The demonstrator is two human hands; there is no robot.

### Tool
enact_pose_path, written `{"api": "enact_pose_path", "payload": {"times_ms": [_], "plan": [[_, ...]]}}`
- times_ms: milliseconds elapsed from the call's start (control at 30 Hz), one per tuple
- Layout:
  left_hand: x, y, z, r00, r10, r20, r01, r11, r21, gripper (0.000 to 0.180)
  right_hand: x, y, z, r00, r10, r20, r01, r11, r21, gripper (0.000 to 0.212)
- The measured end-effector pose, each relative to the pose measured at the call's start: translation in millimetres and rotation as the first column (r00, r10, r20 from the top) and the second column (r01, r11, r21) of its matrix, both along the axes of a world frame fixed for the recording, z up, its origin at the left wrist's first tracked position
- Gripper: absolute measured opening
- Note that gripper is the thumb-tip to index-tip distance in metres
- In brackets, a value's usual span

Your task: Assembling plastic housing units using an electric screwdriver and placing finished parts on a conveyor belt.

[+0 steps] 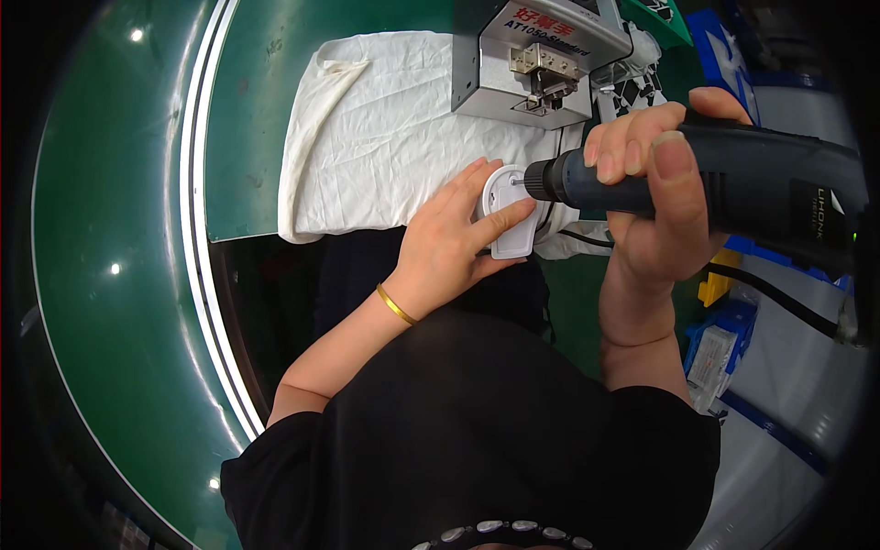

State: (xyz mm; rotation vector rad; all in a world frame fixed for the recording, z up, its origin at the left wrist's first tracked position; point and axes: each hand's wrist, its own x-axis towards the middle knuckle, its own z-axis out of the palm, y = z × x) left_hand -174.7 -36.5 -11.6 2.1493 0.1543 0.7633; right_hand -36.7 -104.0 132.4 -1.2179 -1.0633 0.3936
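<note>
My left hand grips a small white plastic housing, rounded at its far end, at the near edge of a white cloth. The thumb lies across the housing's face and the fingers run along its left side. In my right hand is a dark electric screwdriver, held nearly level with the fingers wrapped round its body. Its thin bit points left and meets the inside of the housing near the rounded end. Whether a screw sits under the tip is too small to tell.
A grey metal machine stands on the green table beyond the housing. Several small black parts lie right of it. Blue bins and a yellow bin stand at the right. A black cable hangs below the screwdriver.
</note>
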Motion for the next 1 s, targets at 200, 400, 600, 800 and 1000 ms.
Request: {"api": "enact_pose_path", "payload": {"times_ms": [200, 400, 600, 800, 1000], "plan": [[-1, 1, 0, 1.0, -0.002, 0.011, 0.002, 1.0, 0.005, 0.062, 0, 0, -3, 1.0, 0.016, 0.003, -0.016, 0.999, 0.035, 0.044], [-2, -3, 0, 1.0, 0.002, -0.007, -0.002, 1.0, 0.019, 0.062, -3, -3, -3, 1.0, -0.011, 0.028, 0.012, 1.0, -0.018, 0.043], [-4, -4, 0, 1.0, 0.018, -0.024, -0.018, 1.0, 0.012, 0.064, 25, -6, -9, 0.991, 0.118, -0.061, -0.112, 0.989, 0.1, 0.048], [-3, -7, 22, 0.996, 0.075, -0.051, -0.06, 0.967, 0.247, 0.058, 140, -84, 10, 0.821, -0.461, -0.338, 0.489, 0.873, -0.003, 0.022], [-9, 1, 44, 0.96, -0.207, -0.188, 0.269, 0.869, 0.416, 0.033, 289, -178, -86, 0.637, -0.77, -0.012, 0.62, 0.522, -0.586, 0.046]]}}
